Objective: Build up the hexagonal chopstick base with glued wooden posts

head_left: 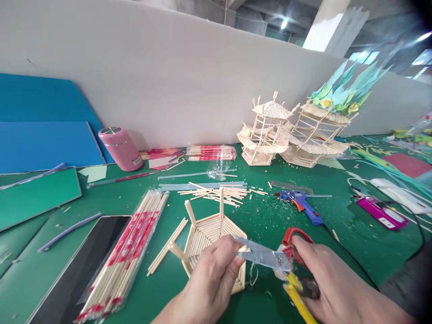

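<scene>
My left hand [218, 270] is closed in a pinch around a small wooden stick [243, 249], mostly hidden by the fingers. My right hand [327, 274] grips scissors [265, 258] with a red handle loop; a yellow and black part shows under them, and I cannot tell if it belongs to them. The blades stand apart, with the stick's pale end between them. Below and behind my left hand lies a hexagonal frame of wooden sticks [205, 231], slatted inside, with several short posts upright at its corners.
Loose sticks [219, 193] lie behind the frame, and bagged chopsticks [135, 247] lie left beside a dark flat panel [87, 265]. A blue glue gun [300, 204] trails its cable past my right hand. Stick pavilions [266, 135] and a pink flask [120, 148] stand along the wall.
</scene>
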Demonstrator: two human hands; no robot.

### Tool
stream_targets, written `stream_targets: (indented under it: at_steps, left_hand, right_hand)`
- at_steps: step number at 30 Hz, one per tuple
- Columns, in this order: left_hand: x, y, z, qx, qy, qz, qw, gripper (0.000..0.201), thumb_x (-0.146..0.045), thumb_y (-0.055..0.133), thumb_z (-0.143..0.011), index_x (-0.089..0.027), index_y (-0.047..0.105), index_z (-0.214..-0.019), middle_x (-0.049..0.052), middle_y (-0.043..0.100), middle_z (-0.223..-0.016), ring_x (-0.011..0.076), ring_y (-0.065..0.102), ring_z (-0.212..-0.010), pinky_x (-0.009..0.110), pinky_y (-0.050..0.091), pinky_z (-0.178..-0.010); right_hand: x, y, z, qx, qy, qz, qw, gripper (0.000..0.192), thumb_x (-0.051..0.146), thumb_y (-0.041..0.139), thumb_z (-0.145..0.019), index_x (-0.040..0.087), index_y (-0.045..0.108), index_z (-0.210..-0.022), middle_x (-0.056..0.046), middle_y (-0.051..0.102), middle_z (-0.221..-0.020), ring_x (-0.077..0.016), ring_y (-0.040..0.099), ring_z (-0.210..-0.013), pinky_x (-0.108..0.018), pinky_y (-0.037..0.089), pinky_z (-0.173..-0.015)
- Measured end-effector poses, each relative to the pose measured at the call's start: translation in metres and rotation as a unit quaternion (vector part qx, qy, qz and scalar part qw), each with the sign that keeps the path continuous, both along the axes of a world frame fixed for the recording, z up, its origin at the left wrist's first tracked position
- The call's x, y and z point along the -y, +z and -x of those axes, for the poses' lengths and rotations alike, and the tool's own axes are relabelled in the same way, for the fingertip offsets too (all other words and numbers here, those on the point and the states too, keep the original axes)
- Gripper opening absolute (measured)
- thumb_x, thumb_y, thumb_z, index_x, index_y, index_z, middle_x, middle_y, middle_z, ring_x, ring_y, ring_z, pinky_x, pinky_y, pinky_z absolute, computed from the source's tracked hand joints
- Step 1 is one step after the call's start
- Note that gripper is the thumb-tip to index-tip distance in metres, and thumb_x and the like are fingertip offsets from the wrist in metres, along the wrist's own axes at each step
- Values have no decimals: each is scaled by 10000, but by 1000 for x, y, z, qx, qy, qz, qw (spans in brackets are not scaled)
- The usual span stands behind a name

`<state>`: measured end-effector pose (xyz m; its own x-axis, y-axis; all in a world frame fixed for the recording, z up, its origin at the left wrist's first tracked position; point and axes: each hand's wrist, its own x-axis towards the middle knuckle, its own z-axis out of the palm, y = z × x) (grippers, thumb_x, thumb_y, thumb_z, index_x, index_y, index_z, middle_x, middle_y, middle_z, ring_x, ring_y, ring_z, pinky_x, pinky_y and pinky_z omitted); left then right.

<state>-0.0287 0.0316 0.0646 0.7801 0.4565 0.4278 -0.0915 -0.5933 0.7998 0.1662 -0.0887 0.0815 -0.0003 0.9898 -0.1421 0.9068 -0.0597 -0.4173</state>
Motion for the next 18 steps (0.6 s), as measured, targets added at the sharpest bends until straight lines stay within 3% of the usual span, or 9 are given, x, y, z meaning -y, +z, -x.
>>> stream_targets:
  at_steps: [18]
  left_hand:
    - [5, 1, -2, -27, 9, -4, 1000, 140, -97, 381, -846, -174, 429, -739, -4, 444, -670, 96, 433, -592, 182, 349, -548]
  right_hand:
    - [6, -9, -1, 13, -10, -5, 1000, 264, 313, 525, -710, 216, 297, -799, 23, 500, -593, -151, 448, -504, -279, 313, -463]
